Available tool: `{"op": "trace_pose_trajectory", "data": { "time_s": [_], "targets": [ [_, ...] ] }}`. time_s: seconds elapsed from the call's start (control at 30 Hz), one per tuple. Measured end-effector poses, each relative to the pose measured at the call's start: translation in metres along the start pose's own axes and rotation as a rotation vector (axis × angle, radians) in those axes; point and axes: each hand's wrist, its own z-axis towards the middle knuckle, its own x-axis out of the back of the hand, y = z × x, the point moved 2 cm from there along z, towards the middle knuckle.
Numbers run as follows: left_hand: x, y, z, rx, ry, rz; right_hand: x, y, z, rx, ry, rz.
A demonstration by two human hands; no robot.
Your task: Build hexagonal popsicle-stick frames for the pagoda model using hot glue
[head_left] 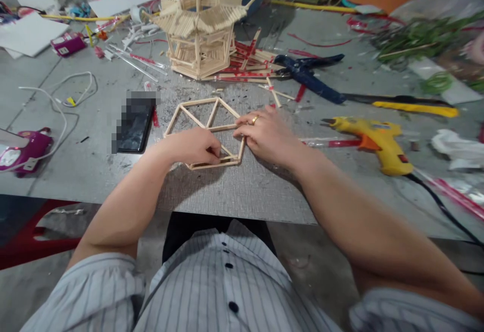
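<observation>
A flat hexagonal frame (pixel 199 102) of pale wooden sticks lies on the grey table, with inner sticks running across it like spokes. Over its lower left part rests my left hand (pixel 194 146), fingers curled and pinched down at a stick near the front side. That hand hides part of the frame's left side and centre. At the right corner, my right hand (pixel 266 132) grips the frame between thumb and fingers; a ring shows on one finger. Behind the frame stands a tiered pagoda model (pixel 198 24) built from the same kind of sticks.
A phone (pixel 135 122) lies left of the frame. On the right are a yellow glue gun (pixel 378 137) with a black cord, a utility knife (pixel 416 107) and a dark blue clamp (pixel 310 74). Loose sticks (pixel 249 62) lie beside the pagoda. The table's front edge is close to me.
</observation>
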Motion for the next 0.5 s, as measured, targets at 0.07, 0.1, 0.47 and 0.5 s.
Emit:
{"op": "trace_pose_trajectory", "data": {
  "time_s": [0.07,0.1,0.47,0.5],
  "targets": [
    [0.008,-0.008,-0.005,-0.028,0.149,-0.068,0.002,0.0,0.0,-0.011,-0.007,-0.001],
    [0.013,-0.014,-0.008,-0.033,0.263,-0.104,0.003,0.0,0.0,-0.021,-0.004,-0.001],
    [0.023,-0.042,-0.002,0.082,0.781,-0.201,0.015,-0.03,-0.004,0.313,-0.161,0.131],
    [0.022,-0.041,-0.002,0.071,0.753,-0.205,0.016,-0.03,-0.004,0.317,-0.167,0.128]
  ]
}}
